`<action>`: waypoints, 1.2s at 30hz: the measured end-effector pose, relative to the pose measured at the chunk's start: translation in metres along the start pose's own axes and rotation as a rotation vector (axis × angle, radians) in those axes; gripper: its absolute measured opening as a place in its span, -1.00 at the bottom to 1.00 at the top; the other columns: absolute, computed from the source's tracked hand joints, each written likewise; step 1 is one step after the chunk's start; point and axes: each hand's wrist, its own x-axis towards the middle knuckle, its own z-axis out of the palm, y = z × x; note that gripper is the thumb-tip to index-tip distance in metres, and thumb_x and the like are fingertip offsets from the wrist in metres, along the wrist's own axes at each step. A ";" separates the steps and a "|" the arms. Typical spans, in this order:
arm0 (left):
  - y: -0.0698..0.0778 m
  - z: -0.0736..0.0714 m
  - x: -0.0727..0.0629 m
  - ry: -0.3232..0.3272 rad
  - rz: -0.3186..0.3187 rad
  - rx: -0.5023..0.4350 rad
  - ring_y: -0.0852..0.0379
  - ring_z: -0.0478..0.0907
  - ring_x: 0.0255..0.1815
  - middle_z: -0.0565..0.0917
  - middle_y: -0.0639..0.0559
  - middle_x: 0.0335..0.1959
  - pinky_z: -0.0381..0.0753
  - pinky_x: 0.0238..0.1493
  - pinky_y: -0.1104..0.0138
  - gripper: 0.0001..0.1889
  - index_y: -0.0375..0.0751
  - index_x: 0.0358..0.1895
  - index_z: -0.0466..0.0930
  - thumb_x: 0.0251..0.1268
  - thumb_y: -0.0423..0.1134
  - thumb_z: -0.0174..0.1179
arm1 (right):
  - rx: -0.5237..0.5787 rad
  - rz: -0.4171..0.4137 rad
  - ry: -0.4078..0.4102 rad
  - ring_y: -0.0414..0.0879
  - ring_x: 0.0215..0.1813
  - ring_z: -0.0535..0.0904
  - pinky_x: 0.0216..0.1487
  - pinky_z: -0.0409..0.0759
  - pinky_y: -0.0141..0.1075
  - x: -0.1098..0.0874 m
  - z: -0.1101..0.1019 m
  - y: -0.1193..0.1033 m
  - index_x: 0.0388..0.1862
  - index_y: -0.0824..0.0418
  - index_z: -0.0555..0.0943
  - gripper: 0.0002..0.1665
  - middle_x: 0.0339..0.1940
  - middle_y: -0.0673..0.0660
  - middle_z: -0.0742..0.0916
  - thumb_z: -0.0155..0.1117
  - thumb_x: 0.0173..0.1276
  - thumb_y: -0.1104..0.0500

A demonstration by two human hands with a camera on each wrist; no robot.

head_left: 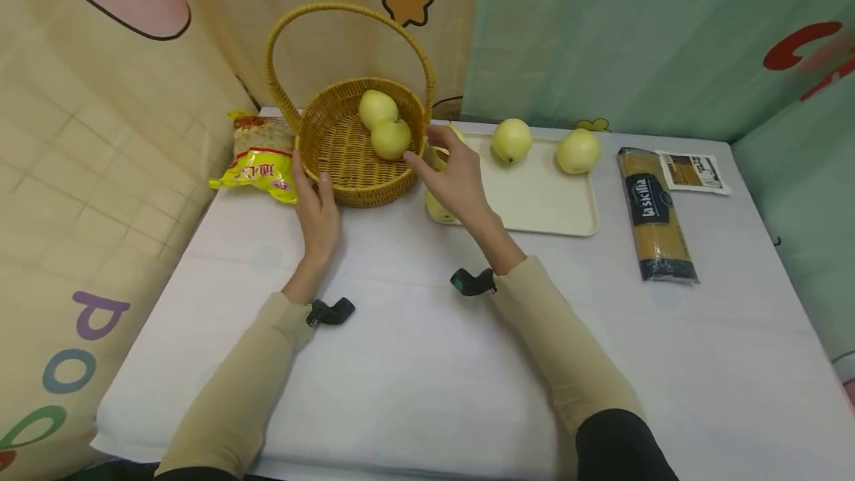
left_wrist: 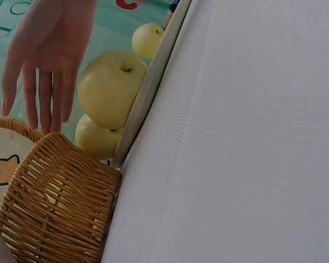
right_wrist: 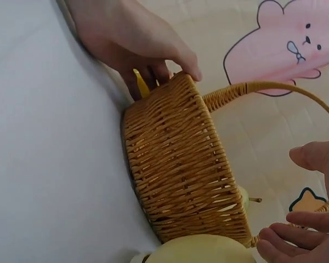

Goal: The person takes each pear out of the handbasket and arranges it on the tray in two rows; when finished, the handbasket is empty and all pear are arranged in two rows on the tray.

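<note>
A wicker basket (head_left: 341,143) with a tall arched handle stands at the back left, two pale yellow-green pears (head_left: 390,139) inside it. My left hand (head_left: 317,217) rests against the basket's outer left wall. Seen from the right wrist, that hand's thumb touches the rim and its other fingers lie against the outside. At the basket's right rim is my right hand (head_left: 457,173), thumb and fingers apart with no object between them. Behind and below it, pears (head_left: 437,208) on the left end of a cream tray (head_left: 534,203) are partly hidden.
Two more pears (head_left: 511,141) sit along the tray's back edge. A yellow-and-red food packet (head_left: 260,158) lies left of the basket. Right of the tray lie a long pasta pack (head_left: 657,217) and a small sachet (head_left: 695,171). Curtains (head_left: 601,36) hang behind the table.
</note>
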 end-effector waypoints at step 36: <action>0.001 -0.002 -0.001 0.007 -0.030 0.030 0.14 -0.03 0.74 0.00 0.00 0.77 -0.04 0.69 0.32 -0.33 -0.12 0.74 -0.12 0.75 -0.15 -0.11 | -0.124 0.430 0.000 0.12 0.44 0.47 0.39 0.51 -0.16 0.073 0.069 -0.034 0.54 0.33 0.38 -0.14 0.43 0.25 0.61 0.52 0.35 0.15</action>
